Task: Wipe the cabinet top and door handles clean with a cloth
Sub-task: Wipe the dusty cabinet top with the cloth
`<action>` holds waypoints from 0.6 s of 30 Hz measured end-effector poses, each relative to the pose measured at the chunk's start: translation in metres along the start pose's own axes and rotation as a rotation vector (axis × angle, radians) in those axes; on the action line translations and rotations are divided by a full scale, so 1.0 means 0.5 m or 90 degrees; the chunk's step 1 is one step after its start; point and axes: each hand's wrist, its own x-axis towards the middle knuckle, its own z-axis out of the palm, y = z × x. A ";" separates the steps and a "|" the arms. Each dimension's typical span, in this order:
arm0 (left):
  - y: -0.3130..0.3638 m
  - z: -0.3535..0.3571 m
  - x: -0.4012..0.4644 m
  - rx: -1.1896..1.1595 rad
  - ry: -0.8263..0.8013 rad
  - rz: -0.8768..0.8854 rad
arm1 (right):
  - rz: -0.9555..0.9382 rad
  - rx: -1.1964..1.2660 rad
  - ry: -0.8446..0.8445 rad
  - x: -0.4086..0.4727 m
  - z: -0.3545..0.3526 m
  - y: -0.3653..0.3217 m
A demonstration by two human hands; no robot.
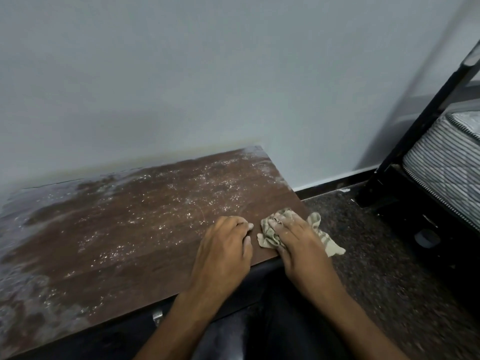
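Note:
The brown wooden cabinet top [135, 229] is covered with white dust and specks, thickest along the wall and at the left. A crumpled beige cloth [323, 236] lies at the top's right front corner, partly hanging over the edge. My right hand [298, 242] presses flat on the cloth with dusty fingers. Just to its left, my left hand [224, 245] rests on the bare wood with fingers curled, holding nothing. A metal door handle [157, 316] shows below the front edge.
A pale wall [233, 74] backs the cabinet. A dark speckled floor [384, 268] lies to the right. A black bed frame [420, 120] with a striped mattress [449, 162] stands at the far right.

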 end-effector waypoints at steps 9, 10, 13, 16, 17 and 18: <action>0.016 0.010 0.051 0.053 -0.019 0.027 | 0.011 -0.054 -0.021 0.191 0.033 0.058; 0.016 0.013 0.062 0.059 -0.018 0.027 | 0.016 -0.056 -0.023 0.210 0.033 0.057; 0.018 0.022 0.086 0.070 -0.032 0.018 | 0.025 -0.052 -0.039 0.215 0.030 0.051; 0.019 0.024 0.097 0.081 -0.037 0.021 | 0.006 -0.032 -0.058 0.144 0.022 0.045; 0.022 0.021 0.096 0.075 -0.033 0.024 | -0.009 -0.030 -0.044 0.109 0.017 0.042; 0.016 0.023 0.106 0.068 -0.030 0.026 | -0.022 -0.023 -0.028 0.093 0.019 0.040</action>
